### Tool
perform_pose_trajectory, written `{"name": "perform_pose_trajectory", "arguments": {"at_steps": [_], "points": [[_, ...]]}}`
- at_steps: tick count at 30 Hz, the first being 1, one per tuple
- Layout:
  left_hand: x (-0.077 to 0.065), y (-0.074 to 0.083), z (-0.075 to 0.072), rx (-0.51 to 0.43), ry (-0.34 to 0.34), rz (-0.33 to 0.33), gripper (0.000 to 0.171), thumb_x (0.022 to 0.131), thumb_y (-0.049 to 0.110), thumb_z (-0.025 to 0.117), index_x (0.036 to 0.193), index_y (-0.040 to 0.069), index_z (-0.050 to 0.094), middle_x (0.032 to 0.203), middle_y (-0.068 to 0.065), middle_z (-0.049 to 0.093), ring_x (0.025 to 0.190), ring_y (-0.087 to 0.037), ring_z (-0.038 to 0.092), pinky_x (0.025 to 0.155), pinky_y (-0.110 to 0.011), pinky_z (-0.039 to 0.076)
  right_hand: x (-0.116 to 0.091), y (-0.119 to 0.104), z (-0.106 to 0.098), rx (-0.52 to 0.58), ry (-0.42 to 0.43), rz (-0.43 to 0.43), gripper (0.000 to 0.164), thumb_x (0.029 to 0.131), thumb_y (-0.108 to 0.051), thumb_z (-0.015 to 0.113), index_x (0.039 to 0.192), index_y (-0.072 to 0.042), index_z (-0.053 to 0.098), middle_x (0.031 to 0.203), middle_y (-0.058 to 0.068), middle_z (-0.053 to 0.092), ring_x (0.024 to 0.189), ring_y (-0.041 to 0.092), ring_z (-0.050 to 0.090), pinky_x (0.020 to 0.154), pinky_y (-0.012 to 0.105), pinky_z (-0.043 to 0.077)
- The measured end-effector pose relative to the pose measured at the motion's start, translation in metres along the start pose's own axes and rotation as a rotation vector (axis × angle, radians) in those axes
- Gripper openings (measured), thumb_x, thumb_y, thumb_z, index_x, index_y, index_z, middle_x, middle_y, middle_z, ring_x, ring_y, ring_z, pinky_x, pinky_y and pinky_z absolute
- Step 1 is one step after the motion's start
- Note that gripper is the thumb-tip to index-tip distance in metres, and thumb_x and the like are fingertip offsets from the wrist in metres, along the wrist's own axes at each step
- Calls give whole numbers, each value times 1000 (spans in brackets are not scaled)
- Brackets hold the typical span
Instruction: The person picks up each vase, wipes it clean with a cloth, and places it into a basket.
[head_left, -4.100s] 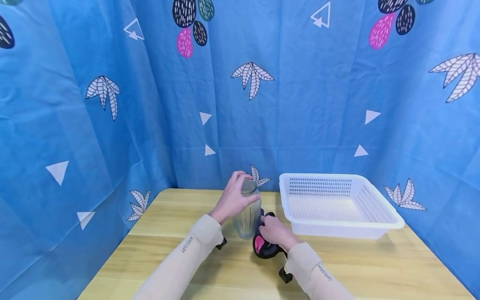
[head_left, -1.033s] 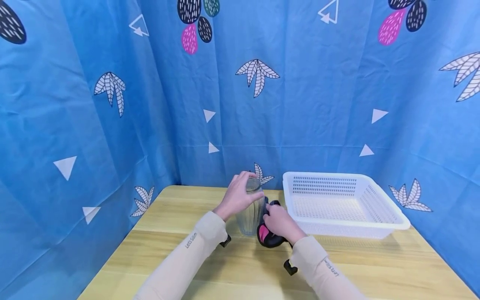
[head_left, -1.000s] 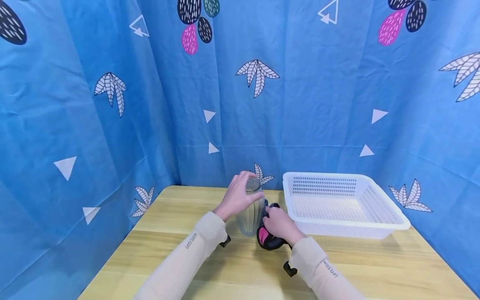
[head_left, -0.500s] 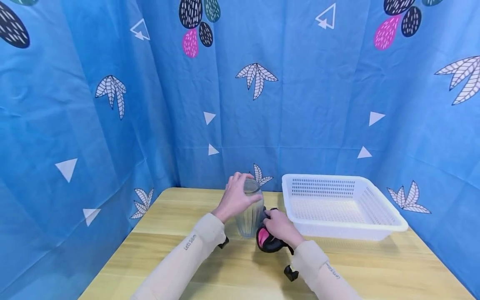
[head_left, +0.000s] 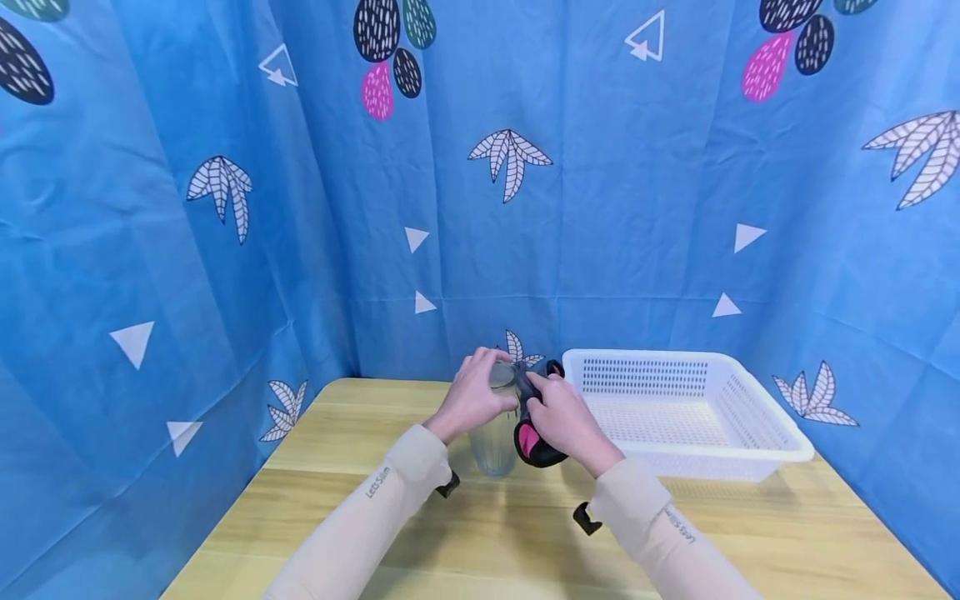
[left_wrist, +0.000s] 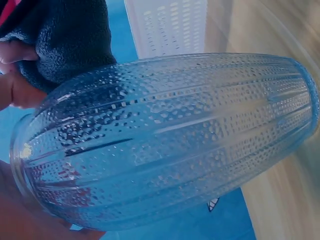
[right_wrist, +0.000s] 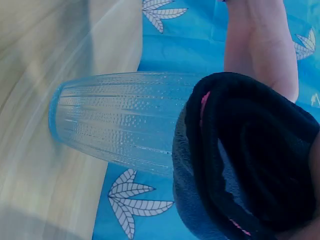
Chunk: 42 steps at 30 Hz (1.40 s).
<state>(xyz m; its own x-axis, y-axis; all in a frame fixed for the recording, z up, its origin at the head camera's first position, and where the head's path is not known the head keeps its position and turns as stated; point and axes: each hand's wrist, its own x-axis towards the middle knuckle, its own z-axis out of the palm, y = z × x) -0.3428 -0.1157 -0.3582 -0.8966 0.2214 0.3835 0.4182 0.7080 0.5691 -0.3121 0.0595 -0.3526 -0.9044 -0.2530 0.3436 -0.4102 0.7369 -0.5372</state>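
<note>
Pale wood table (head_left: pixel 315 500), blue leaf-print curtain (head_left: pixel 487 242) behind, white perforated-plastic basket (head_left: pixel 682 462) by right-rear corner, left hand (head_left: pixel 474 396) curled fingers round clear ribbed-glass vase (head_left: pixel 493 448) mid-table, right hand (head_left: pixel 566 417) pinched black-and-pink cloth (head_left: pixel 543 455), room toward left edge

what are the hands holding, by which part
Left hand holds the glass vase near its rim; right hand grips a dark fabric bundle by its side.

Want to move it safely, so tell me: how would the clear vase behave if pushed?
The clear vase may tip fairly readily, being tall and tapering to a narrower base. It looks like glass, so it is probably stiff and breakable. Its ribbed, bumpy surface should offer some grip.
</note>
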Motion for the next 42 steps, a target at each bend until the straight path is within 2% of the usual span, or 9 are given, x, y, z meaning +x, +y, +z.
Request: {"name": "perform_pose_trajectory", "arguments": {"at_steps": [5, 7, 12, 17, 22, 26, 30, 39, 42], "points": [[2, -1, 0, -7, 24, 27, 61, 76, 28, 78, 132, 17, 57, 132, 1, 52, 125, -27, 44, 103, -48, 41, 2, 1, 5, -22, -67, 31, 49, 99, -12, 51, 146, 2, 50, 135, 30, 57, 100, 33, 60, 79, 45, 50], [2, -1, 0, -13, 32, 32, 58, 77, 28, 78, 131, 18, 57, 132, 2, 53, 125, -26, 44, 104, -48, 41, 2, 5, 10, -28, -101, 40, 50, 99, -13, 51, 146, 5, 48, 138, 32, 54, 115, 36, 58, 88, 48, 50], [2, -2, 1, -18, 43, 25, 52, 82, 33, 74, 130, 21, 56, 133, 4, 54, 125, -23, 44, 104, -46, 42, -4, 21, 37, -39, -197, 68, 50, 99, -12, 51, 142, 13, 46, 140, 35, 52, 125, 43, 56, 94, 52, 50], [-1, -3, 3, -18, 43, 19, 56, 86, 42, 72, 133, 17, 54, 141, 1, 49, 130, -25, 43, 106, -47, 42, -14, 39, 69, -83, -302, 74, 48, 100, -13, 52, 138, 16, 49, 137, 33, 56, 118, 42, 62, 92, 50, 53], [-4, -3, 5, -18, 36, -28, 63, 87, 52, 72, 135, 17, 50, 133, -1, 39, 122, -22, 43, 100, -44, 46, -21, 47, 80, -52, -296, 66, 43, 97, -9, 55, 132, 16, 56, 133, 32, 60, 96, 37, 69, 79, 47, 55], [-6, -1, 3, 19, 46, -41, 68, 86, 52, 72, 139, 19, 47, 127, -1, 42, 115, -22, 43, 95, -42, 47, -22, 48, 78, 4, -275, 93, 44, 96, -9, 55, 134, 13, 56, 136, 30, 58, 105, 38, 67, 83, 47, 54], [-6, 2, -1, 46, 41, -25, 71, 85, 47, 75, 143, 19, 46, 135, -1, 50, 123, -24, 45, 101, -45, 45, -23, 45, 68, 47, -239, 119, 44, 96, -10, 55, 135, 10, 57, 135, 29, 59, 121, 37, 61, 93, 49, 51], [1, 5, -7, 48, -35, 11, 78, 80, 28, 75, 150, 25, 42, 145, -1, 51, 133, -26, 44, 111, -50, 37, -13, 25, 29, 122, -153, 121, 44, 97, -10, 54, 139, 3, 57, 135, 24, 61, 72, 22, 57, 64, 33, 46], [2, 3, -7, 53, -50, 18, 79, 78, 28, 75, 150, 26, 43, 143, -1, 52, 132, -26, 43, 109, -49, 38, -8, 16, 16, 99, -97, 87, 46, 96, -10, 54, 140, 0, 57, 134, 23, 62, 71, 21, 55, 63, 32, 45]]}}
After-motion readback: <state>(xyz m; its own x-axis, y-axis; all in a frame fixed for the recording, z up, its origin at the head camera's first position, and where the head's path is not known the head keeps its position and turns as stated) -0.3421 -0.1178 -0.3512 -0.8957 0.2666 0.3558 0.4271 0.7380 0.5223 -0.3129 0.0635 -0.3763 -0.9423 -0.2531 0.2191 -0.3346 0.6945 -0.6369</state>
